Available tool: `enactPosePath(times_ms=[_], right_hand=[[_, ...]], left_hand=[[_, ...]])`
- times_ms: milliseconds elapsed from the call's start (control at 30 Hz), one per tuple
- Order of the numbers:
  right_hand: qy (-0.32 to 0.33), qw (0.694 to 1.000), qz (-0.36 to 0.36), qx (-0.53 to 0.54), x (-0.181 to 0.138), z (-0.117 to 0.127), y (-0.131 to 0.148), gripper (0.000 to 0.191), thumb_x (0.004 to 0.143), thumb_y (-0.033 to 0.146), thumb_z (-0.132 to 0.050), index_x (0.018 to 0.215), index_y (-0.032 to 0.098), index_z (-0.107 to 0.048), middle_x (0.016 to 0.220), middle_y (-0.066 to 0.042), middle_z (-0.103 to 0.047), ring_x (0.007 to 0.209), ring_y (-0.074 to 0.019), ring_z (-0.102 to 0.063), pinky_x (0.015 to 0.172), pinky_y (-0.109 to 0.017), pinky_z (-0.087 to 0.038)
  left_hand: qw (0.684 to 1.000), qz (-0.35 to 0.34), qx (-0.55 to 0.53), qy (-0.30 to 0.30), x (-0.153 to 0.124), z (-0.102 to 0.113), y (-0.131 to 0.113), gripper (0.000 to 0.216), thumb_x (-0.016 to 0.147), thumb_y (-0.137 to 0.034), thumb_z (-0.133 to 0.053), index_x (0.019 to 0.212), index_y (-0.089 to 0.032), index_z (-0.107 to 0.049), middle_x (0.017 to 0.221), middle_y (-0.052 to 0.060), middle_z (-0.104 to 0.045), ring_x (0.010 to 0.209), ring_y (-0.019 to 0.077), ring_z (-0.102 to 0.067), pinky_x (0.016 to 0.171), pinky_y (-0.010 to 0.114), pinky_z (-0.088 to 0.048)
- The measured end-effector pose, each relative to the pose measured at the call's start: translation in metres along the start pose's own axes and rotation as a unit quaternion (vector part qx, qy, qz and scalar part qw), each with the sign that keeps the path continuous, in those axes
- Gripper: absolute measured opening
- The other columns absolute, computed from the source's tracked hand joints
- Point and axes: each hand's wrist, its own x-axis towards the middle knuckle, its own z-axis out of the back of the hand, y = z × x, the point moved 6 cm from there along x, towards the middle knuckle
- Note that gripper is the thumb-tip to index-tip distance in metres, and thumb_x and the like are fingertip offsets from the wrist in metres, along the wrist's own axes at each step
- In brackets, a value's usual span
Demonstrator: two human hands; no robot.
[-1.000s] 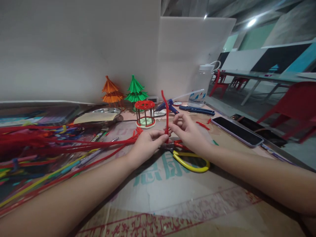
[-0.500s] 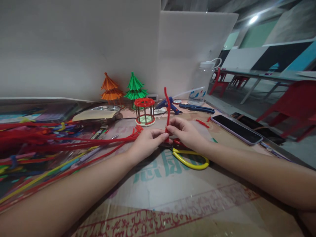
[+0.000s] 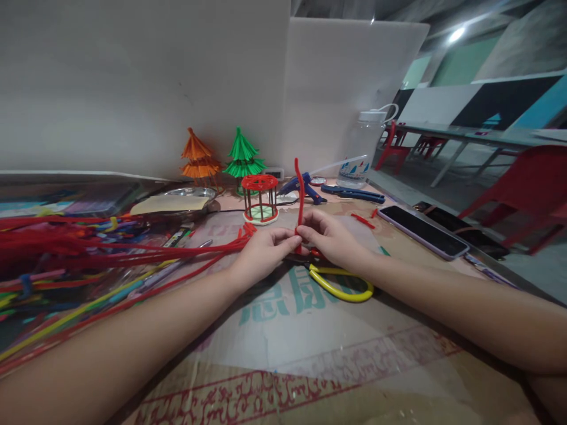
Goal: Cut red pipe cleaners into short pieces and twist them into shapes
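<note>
Between the fingertips of both hands a red pipe cleaner (image 3: 300, 192) stands upright, its lower end pinched low over the table. My left hand (image 3: 270, 254) is closed on it from the left, my right hand (image 3: 328, 236) from the right. Scissors with yellow handles (image 3: 341, 286) lie just under my hands, their blades partly hidden. Beyond my hands stands a small round frame (image 3: 260, 199) with a red top ring, dark posts and a pale green base. Long red pipe cleaners (image 3: 208, 252) run from the left and end beside my left hand.
An orange tiered-roof model (image 3: 199, 156) and a green one (image 3: 244, 156) stand at the back. A blue glue gun (image 3: 305, 188), pliers (image 3: 353, 195), water bottle (image 3: 358, 147) and phone (image 3: 424, 232) are to the right. A metal dish (image 3: 199, 193) and coloured pipe cleaners (image 3: 53, 277) lie left.
Almost nothing differs. Both hands stay pinched on the red pipe cleaner, with only slight finger movement, and the view has shifted a little.
</note>
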Motion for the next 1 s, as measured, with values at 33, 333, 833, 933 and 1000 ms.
enactPosePath(times_ms=[33,333,833,933,1000], right_hand=[[-0.002,1.0,0.004,-0.012,0.0,0.0,0.0,0.011,0.087,0.031,-0.055,0.084,0.021,-0.051,0.077,0.002,-0.054,0.068,-0.014,-0.053,0.061,-0.027,-0.044],[-0.005,1.0,-0.002,-0.003,0.0,0.0,0.0,0.012,0.088,0.031,-0.055,0.083,0.022,-0.05,0.075,0.002,-0.055,0.065,-0.0137,-0.053,0.059,-0.027,-0.045],[-0.01,0.95,0.13,-0.282,-0.018,-0.006,0.015,0.026,0.085,0.03,-0.069,0.091,0.024,-0.045,0.082,0.0,-0.059,0.07,-0.0167,-0.057,0.059,-0.027,-0.042],[-0.015,0.945,0.133,-0.3,-0.017,-0.005,0.016,0.026,0.085,0.029,-0.069,0.089,0.024,-0.043,0.079,0.0,-0.059,0.068,-0.0169,-0.055,0.059,-0.028,-0.04],[-0.016,0.942,0.136,-0.305,-0.016,-0.005,0.017,0.025,0.084,0.028,-0.068,0.089,0.024,-0.043,0.078,0.0,-0.058,0.067,-0.017,-0.055,0.059,-0.028,-0.04]], left_hand=[[1.0,0.002,-0.002,0.0,0.0,0.0,0.0,0.032,0.084,-0.044,-0.068,0.092,-0.014,-0.074,0.089,0.009,-0.078,0.083,0.0211,-0.073,0.082,0.033,-0.054],[1.0,0.002,0.002,-0.008,-0.001,0.0,-0.005,0.032,0.08,-0.046,-0.071,0.085,-0.014,-0.073,0.086,0.009,-0.078,0.081,0.022,-0.072,0.082,0.035,-0.053],[0.996,0.033,-0.034,-0.081,0.002,0.014,0.0,0.033,0.077,-0.047,-0.071,0.082,-0.015,-0.069,0.069,0.0,-0.067,0.058,0.012,-0.058,0.057,0.022,-0.042],[0.997,0.023,-0.04,-0.064,0.0,0.01,-0.004,0.031,0.078,-0.045,-0.071,0.079,-0.014,-0.069,0.072,0.001,-0.069,0.06,0.0114,-0.059,0.06,0.022,-0.043],[0.998,0.016,-0.029,-0.063,-0.001,0.009,-0.007,0.028,0.078,-0.042,-0.07,0.076,-0.014,-0.068,0.068,0.0,-0.068,0.058,0.0105,-0.057,0.059,0.021,-0.043]])
